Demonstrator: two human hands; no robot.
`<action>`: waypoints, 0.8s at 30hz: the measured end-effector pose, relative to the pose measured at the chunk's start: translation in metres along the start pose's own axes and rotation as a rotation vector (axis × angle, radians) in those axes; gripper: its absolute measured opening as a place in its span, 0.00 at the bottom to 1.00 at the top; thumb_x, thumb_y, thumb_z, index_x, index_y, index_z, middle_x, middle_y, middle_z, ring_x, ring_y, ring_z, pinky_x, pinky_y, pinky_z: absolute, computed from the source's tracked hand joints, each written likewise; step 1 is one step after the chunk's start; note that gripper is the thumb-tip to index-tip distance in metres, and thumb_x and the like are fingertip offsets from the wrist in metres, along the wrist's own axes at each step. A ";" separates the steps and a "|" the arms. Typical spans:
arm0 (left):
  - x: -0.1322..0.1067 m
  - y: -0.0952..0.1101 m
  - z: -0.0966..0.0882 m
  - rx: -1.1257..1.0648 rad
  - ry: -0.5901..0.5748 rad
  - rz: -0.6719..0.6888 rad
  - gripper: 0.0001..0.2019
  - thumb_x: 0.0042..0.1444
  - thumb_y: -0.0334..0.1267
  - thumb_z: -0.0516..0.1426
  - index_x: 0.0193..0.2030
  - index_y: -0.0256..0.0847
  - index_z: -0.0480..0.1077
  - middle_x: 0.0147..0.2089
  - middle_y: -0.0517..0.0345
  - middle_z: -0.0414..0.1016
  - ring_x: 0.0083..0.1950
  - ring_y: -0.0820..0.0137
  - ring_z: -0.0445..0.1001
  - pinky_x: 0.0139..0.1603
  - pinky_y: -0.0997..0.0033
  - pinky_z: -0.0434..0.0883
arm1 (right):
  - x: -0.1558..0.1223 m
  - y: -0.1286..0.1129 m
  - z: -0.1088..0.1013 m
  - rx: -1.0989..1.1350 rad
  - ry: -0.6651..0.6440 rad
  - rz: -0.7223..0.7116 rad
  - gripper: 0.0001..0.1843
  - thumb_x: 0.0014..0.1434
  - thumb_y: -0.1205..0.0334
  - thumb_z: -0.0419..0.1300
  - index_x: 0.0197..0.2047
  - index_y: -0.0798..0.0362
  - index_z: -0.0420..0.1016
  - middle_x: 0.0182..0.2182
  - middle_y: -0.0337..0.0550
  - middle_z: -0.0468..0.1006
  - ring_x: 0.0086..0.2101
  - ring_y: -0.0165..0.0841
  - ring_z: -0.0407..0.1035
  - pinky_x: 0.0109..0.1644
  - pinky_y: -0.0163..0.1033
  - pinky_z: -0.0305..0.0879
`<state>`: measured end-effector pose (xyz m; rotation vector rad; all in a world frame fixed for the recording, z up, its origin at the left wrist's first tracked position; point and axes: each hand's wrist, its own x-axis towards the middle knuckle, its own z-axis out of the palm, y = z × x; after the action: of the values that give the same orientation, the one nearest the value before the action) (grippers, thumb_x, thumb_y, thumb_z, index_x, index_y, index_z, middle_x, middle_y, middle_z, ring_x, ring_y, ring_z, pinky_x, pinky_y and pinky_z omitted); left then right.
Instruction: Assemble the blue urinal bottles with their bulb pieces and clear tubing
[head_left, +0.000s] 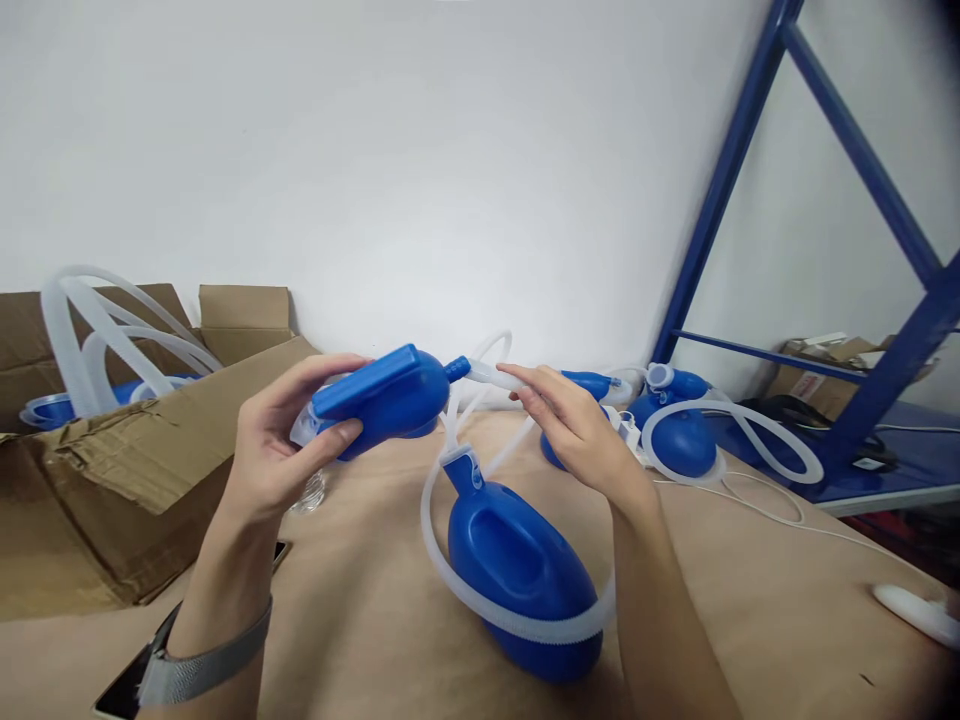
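Observation:
My left hand (281,435) grips a blue plastic urinal (386,400) in the air, thumb on its near side and fingers over the back. Its ribbed nozzle (457,369) points right, with a translucent hose (486,372) at the tip. How far the hose sits on the nozzle is hard to make out. Just beyond the tip, my right hand (570,425) closes its fingers round that hose. Below, on the table, lies a larger blue bottle (525,560) with a moulded handle and a capped neck. A ribbed hose (517,622) loops across its body.
At left stands an open cardboard box (161,440) with blue parts and hoses inside. More blue bottles with coiled hoses (682,440) are at back right beside a blue metal rack (712,215). A phone (124,680) lies by my left wrist; a white object (919,612) lies far right.

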<state>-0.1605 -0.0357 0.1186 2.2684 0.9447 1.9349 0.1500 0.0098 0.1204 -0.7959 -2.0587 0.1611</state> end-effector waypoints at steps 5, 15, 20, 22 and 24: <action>0.002 0.000 0.000 0.045 -0.081 -0.002 0.11 0.60 0.42 0.63 0.49 0.48 0.80 0.56 0.58 0.81 0.53 0.51 0.81 0.46 0.55 0.82 | -0.001 0.009 -0.007 0.091 -0.017 0.025 0.25 0.75 0.54 0.48 0.71 0.44 0.67 0.44 0.46 0.76 0.45 0.38 0.73 0.56 0.47 0.70; 0.002 0.013 -0.014 0.033 -0.233 0.035 0.15 0.58 0.37 0.67 0.52 0.57 0.82 0.56 0.53 0.82 0.56 0.49 0.81 0.52 0.47 0.82 | -0.008 0.019 -0.018 0.293 0.020 0.175 0.32 0.64 0.49 0.67 0.69 0.43 0.70 0.51 0.47 0.82 0.52 0.42 0.76 0.60 0.54 0.73; 0.002 0.013 -0.015 -0.002 -0.252 0.074 0.19 0.57 0.32 0.66 0.53 0.58 0.82 0.57 0.56 0.82 0.56 0.53 0.81 0.53 0.50 0.82 | -0.008 0.015 -0.020 0.323 0.014 0.141 0.24 0.60 0.51 0.70 0.58 0.46 0.81 0.51 0.49 0.84 0.52 0.46 0.78 0.59 0.55 0.74; 0.004 0.015 -0.016 -0.004 -0.273 0.101 0.20 0.57 0.31 0.65 0.53 0.60 0.81 0.57 0.57 0.82 0.56 0.53 0.81 0.53 0.52 0.82 | -0.008 0.012 -0.022 0.280 0.019 0.093 0.22 0.61 0.52 0.70 0.57 0.46 0.82 0.50 0.48 0.85 0.51 0.45 0.78 0.58 0.54 0.74; 0.006 0.020 -0.016 0.013 -0.296 0.130 0.20 0.57 0.32 0.65 0.53 0.62 0.81 0.56 0.57 0.83 0.56 0.53 0.81 0.54 0.50 0.82 | -0.008 0.008 -0.025 0.216 -0.015 0.045 0.19 0.62 0.53 0.68 0.56 0.45 0.83 0.49 0.47 0.85 0.49 0.44 0.79 0.55 0.51 0.75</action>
<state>-0.1662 -0.0553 0.1355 2.5857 0.7951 1.5709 0.1766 0.0071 0.1260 -0.7083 -1.9972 0.4083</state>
